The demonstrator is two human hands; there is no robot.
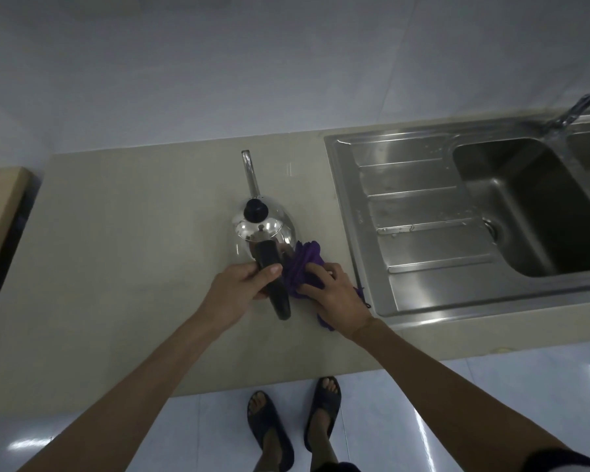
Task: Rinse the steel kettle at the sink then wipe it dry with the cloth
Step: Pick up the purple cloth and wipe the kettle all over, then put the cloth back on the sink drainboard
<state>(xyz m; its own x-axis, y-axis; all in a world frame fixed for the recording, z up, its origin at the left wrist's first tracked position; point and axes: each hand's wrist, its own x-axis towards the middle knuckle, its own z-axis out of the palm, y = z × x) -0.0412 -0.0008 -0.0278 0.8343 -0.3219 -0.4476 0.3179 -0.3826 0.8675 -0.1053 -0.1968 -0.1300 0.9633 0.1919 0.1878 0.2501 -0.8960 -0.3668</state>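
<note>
The steel kettle stands on the beige counter, its long spout pointing away from me and a black knob on its lid. My left hand grips the kettle's black handle, which points toward me. My right hand presses a bunched purple cloth against the kettle's right rear side, next to the handle. Part of the cloth is hidden under my right hand.
A steel sink with a ribbed drainboard lies just right of the kettle, its basin at the far right. A tap reaches over the basin. A wooden surface is at the left edge. My sandalled feet stand on glossy floor tiles below.
</note>
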